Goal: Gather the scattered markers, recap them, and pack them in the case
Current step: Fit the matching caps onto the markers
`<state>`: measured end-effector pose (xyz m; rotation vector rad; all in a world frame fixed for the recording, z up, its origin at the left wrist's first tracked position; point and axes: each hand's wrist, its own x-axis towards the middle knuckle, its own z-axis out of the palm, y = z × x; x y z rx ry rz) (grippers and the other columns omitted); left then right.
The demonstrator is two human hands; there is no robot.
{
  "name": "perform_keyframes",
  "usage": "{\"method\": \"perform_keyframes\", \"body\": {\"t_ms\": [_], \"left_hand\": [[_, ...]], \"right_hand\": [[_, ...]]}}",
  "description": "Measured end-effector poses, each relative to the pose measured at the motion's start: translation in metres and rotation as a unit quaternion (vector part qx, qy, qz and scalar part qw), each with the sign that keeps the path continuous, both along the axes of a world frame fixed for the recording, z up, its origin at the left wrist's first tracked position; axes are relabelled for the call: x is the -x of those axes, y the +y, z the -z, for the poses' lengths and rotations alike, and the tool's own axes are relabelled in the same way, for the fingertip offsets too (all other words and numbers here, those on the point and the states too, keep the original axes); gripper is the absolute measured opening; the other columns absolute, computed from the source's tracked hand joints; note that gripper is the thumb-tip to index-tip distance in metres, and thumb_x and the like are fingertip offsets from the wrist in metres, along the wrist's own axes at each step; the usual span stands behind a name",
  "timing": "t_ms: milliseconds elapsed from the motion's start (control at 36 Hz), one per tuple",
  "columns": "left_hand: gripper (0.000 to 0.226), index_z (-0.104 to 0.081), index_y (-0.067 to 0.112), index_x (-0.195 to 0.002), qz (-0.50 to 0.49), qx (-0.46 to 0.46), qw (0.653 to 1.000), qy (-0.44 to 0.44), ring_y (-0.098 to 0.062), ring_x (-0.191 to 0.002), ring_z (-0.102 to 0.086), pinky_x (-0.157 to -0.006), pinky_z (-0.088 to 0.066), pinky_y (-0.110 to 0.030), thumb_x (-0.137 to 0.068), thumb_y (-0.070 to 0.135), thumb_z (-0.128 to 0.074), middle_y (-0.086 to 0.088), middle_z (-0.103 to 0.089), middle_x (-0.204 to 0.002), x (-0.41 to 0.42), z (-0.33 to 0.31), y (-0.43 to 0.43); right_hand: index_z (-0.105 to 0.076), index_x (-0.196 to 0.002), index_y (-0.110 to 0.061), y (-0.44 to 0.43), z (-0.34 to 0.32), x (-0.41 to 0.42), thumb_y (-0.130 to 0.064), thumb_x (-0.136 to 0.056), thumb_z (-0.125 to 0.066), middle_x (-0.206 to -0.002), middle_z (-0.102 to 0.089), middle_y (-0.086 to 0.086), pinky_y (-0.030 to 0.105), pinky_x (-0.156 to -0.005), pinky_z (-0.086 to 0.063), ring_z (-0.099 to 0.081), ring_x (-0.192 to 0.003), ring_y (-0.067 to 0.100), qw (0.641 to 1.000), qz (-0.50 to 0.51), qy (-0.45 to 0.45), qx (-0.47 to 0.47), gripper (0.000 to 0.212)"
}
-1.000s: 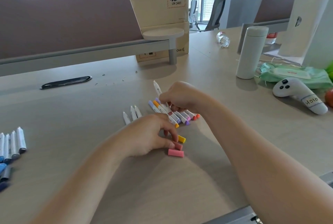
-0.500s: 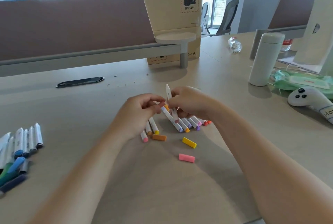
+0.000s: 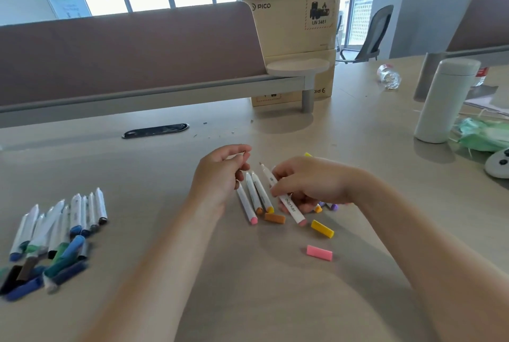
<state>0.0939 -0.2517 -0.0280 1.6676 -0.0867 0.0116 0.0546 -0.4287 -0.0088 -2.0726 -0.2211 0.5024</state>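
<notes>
1. Right hand (image 3: pixel 311 182): fingers (image 3: pixel 281 173) closed round a white marker (image 3: pixel 292 210), gripped at mid-barrel. Bare tip points up and away; pink end is down, close to the table (image 3: pixel 261 300).
2. Left hand (image 3: pixel 220 173): fingers (image 3: pixel 242 161) curled, thumb near the fingertips, held just above the table. Cannot tell whether they pinch anything.
3. Between the hands: three markers (image 3: pixel 253 193) lie side by side on the table, just beside the left hand. Near ends are pink, orange and yellow.
4. Under the right hand: more markers (image 3: pixel 333 206), mostly hidden; purple and orange ends show.
5. Loose caps on the table:
   - orange cap (image 3: pixel 275 217), just beside the three markers' ends
   - yellow cap (image 3: pixel 322 228), near the held marker's pink end
   - pink cap (image 3: pixel 319 252), nearer the person, apart from the rest
6. Far left: a cluster of blue and green markers (image 3: pixel 68 220); dark caps (image 3: pixel 27 275) at its near edge, blurred.
7. Far right: white bottle (image 3: pixel 443 99), upright. Cardboard boxes (image 3: pixel 292 22) stacked behind.
</notes>
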Motion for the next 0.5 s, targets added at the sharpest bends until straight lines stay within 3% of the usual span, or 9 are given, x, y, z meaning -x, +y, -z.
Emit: {"method": "perform_keyframes", "body": {"t_ms": [139,500], "left_hand": [[0.013,-0.066,0.018,-0.1,-0.011,-0.007,1.0,-0.005,-0.013,-0.066,-0.061,-0.064,-0.049,-0.03,-0.092,0.011,-0.059,0.0,-0.076,-0.079,0.0013,0.001,-0.0016],[0.009,-0.064,0.014,-0.101,0.018,-0.024,0.999,-0.014,-0.015,-0.074,-0.068,-0.068,-0.048,-0.033,-0.093,0.015,-0.059,-0.001,-0.077,-0.082,0.0075,-0.002,-0.0035]], "right_hand": [[-0.054,-0.095,-0.007,0.0037,0.0016,-0.0003,-0.013,-0.093,-0.055,-0.085,-0.06,0.026,0.023,-0.043,-0.037,-0.046,-0.047,0.019,1.0,-0.02,0.014,0.0,0.006],[-0.058,-0.094,-0.003,0.0042,0.001,-0.0008,-0.017,-0.095,-0.057,-0.083,-0.062,0.023,0.023,-0.044,-0.04,-0.047,-0.049,0.018,0.999,-0.022,0.005,0.023,0.014]]}}
